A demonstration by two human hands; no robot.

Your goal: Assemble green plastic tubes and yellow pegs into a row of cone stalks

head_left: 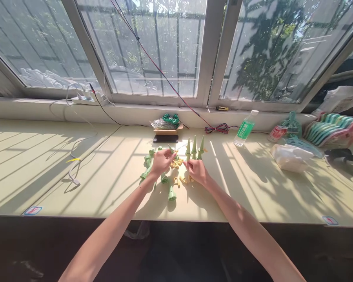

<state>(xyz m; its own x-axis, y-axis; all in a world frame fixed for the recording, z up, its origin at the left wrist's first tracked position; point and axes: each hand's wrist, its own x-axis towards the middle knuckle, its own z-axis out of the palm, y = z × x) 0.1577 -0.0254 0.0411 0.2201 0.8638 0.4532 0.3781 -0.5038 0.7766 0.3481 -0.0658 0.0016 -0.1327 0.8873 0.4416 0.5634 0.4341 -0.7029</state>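
Observation:
My left hand is closed in a pinch around a green pointed plastic piece, whose tip shows above the fingers. To its right, my right hand has its fingers pressed together low over the table. Whatever it holds, if anything, is hidden. Just behind it, three green pointed towers stand upright. Small yellow plastic pieces lie in a loose pile between the hands. Several green tube-like pieces lie left of and partly behind my left hand. One green tube piece is nearer the front edge.
Behind the pieces lie a dark phone and a small box with plastic wrap and green material. To the right are a bottle, a red can, a white tissue pack and hangers. A white cable lies left.

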